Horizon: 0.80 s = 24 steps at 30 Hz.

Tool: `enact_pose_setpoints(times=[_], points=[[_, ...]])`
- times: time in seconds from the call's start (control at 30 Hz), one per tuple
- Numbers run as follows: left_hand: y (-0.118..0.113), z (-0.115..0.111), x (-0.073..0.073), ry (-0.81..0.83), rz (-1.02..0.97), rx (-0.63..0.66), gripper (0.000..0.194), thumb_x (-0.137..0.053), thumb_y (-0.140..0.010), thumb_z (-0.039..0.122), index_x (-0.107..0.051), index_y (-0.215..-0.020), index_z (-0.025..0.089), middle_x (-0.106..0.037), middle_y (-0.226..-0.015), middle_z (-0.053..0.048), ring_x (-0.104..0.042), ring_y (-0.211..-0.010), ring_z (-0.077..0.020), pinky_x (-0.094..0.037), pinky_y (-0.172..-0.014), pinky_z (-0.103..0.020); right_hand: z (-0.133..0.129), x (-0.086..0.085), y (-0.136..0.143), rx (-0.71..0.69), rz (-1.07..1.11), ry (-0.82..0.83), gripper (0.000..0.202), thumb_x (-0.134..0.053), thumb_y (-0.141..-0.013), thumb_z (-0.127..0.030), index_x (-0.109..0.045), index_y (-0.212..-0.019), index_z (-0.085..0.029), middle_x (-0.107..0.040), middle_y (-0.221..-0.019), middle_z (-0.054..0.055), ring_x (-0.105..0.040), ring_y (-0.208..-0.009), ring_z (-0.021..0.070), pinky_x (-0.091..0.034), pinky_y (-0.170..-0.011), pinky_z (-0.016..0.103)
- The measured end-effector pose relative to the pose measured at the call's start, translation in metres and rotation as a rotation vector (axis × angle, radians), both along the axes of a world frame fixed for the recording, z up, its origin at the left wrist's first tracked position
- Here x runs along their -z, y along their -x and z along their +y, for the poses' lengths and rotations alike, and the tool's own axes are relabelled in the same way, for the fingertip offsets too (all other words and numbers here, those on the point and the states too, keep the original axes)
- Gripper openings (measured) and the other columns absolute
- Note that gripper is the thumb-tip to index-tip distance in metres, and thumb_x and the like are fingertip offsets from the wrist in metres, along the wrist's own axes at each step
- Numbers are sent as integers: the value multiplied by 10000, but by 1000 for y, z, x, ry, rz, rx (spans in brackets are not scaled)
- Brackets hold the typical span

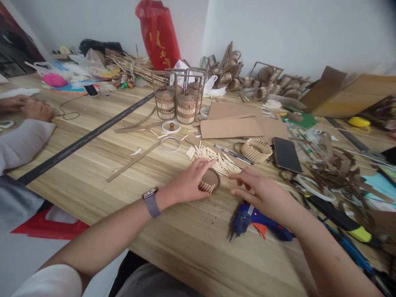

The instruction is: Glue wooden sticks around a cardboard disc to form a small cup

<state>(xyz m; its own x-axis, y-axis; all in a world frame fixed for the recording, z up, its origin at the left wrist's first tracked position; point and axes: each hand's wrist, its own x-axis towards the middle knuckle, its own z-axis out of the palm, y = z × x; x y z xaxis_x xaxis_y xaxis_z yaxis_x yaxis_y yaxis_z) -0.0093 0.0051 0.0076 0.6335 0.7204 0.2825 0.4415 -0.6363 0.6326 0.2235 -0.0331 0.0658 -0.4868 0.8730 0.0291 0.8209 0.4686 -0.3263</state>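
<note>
My left hand point(193, 180) is closed around the side of a small round brown base point(211, 177) with short wooden sticks standing along part of its edge. Just to its right, my right hand point(255, 187) hovers with thumb and fingers apart, and no object shows between them. A pile of loose short wooden sticks point(227, 163) lies right beyond both hands. Below my right hand a blue glue gun point(247, 220) rests on its side, its nozzle pointing toward me. Past the pile sits a ring-shaped basket wall of sticks point(256, 151), beside a pen point(233, 154).
Lidded stick baskets with tall handles point(186, 108) stand farther back, near cardboard sheets point(232, 128). A dark phone point(286, 154), brown strips point(337, 181) and a yellow-black cutter point(340, 218) lie right. Another person's hands point(37, 108) are at left. A red bag point(159, 37) stands behind.
</note>
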Motion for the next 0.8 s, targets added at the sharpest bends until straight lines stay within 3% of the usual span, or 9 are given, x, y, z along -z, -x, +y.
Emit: enact_pose_setpoints(times=[0.1, 0.27, 0.5, 0.6, 0.7, 0.8], points=[[1, -1, 1, -6, -3, -25, 1057, -820, -620, 258, -178, -1458, 304, -281, -1442, -114, -322, -1340, -309, -352, -1084, -471, -13, -1, -28, 43, -20, 109, 261, -478, -904, -411, -609, -830, -198, -608, -775, 52, -577, -686, 184, -449, -623, 300], [-2, -3, 4, -50, 8, -88, 1076, -834, -603, 290, -179, -1457, 300, -288, -1434, -119, -325, -1335, -316, -354, -1080, -481, -34, 6, -59, 81, -16, 350, 202, -583, -825, -420, -594, -793, -221, -612, -697, 18, -562, -598, 172, -439, -551, 280], [-6, -6, 3, -82, 35, -102, 1021, -775, -644, 209, -160, -1452, 307, -289, -1430, -104, -346, -1322, -307, -371, -1070, -460, -41, 22, -61, 82, 49, 362, 81, -637, -731, -231, -572, -780, -230, -625, -707, 6, -577, -617, 187, -443, -555, 282], [-7, -7, 3, -81, 31, -110, 973, -738, -664, 187, -172, -1446, 311, -296, -1423, -95, -353, -1315, -305, -383, -1060, -448, -41, 18, -60, 39, 78, 363, 15, -594, -784, -242, -588, -780, -229, -637, -746, 22, -598, -668, 195, -465, -603, 290], [-8, -7, 3, -82, 23, -115, 948, -711, -671, 163, -181, -1443, 307, -303, -1412, -97, -367, -1303, -303, -400, -1045, -440, -42, 12, -58, -11, 130, 394, 89, -553, -841, -292, -619, -846, -232, -665, -839, 51, -624, -762, 207, -490, -684, 303], [-8, -7, 4, -94, 24, -112, 935, -702, -674, 151, -188, -1444, 285, -311, -1404, -108, -372, -1298, -297, -397, -1046, -437, -42, 8, -58, 27, 170, 395, 139, -541, -855, -337, -619, -899, -231, -672, -878, 68, -625, -789, 216, -500, -703, 319]])
